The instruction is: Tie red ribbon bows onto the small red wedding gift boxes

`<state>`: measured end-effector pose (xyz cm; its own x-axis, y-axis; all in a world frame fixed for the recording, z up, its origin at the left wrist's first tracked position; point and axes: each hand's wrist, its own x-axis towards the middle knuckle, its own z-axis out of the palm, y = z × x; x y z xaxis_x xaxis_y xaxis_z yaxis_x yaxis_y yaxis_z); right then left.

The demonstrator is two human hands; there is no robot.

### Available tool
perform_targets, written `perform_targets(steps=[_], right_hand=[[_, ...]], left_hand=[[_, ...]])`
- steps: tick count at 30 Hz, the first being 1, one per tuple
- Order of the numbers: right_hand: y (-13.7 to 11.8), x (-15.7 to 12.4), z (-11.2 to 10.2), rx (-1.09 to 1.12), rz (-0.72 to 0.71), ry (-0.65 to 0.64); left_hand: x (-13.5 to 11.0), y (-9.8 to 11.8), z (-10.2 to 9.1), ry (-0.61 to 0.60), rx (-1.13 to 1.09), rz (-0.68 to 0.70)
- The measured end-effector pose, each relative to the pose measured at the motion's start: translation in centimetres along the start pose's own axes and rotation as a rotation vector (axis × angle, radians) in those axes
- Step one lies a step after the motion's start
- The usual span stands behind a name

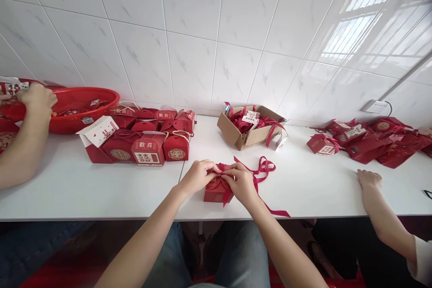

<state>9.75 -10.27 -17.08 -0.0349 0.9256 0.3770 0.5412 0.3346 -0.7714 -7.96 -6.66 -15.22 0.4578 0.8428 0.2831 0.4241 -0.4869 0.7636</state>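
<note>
A small red gift box (216, 195) stands on the white table right in front of me. Over its top, my left hand (199, 177) pinches the red ribbon from the left side. From the right, my right hand (240, 181) pinches the same ribbon (265, 166), with thumb and fingers pressed together. The fingertips of both hands nearly meet at the bow or knot, whose exact shape they partly hide. Long loose ribbon trails across the table to the right of the box, and one end reaches the front edge.
Several red gift boxes (146, 148) stand grouped at left, beside a red plastic basket (84, 119) and a co-worker's hand (38, 99). An open cardboard box (236, 137) holds ribbons and cards. At right lie more red boxes (322, 144); another person's hand (369, 179) rests on the table.
</note>
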Motion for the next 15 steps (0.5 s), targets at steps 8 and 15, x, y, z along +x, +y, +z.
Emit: perform_targets(steps=[8, 15], right_hand=[[0.2, 0.7, -0.7, 0.124, 0.202, -0.131], [0.2, 1.0, -0.6, 0.467, 0.279, -0.284]], left_hand=[[0.5, -1.1, 0.4, -0.006, -0.002, 0.028], [0.6, -1.1, 2.0, 0.129, 0.085, 0.126]])
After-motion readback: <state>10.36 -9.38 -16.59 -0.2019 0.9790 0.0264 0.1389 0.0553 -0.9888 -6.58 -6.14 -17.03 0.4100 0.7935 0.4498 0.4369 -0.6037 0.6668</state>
